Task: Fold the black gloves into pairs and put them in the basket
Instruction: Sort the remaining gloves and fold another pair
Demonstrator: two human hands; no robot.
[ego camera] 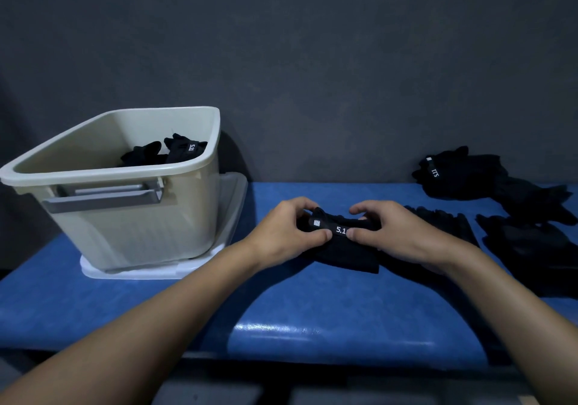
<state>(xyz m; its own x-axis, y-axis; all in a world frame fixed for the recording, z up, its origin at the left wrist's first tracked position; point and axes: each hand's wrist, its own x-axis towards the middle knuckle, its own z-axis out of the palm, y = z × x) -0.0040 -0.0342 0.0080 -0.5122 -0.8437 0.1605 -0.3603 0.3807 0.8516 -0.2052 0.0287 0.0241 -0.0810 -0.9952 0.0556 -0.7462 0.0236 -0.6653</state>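
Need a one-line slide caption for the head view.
Left hand and right hand pinch folded black gloves on the blue table; basket at left, loose gloves at right.

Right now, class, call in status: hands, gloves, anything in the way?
Left hand and right hand pinch folded black fabric glove pair on blue padded table. Beige plastic basket at left, gloves inside. Nothing between pair and basket.

Bare blue tabletop lies free between the beige basket at left and the loose black gloves heaped at right. Folded gloves fill only the basket's far corner; a dark wall stands close behind.
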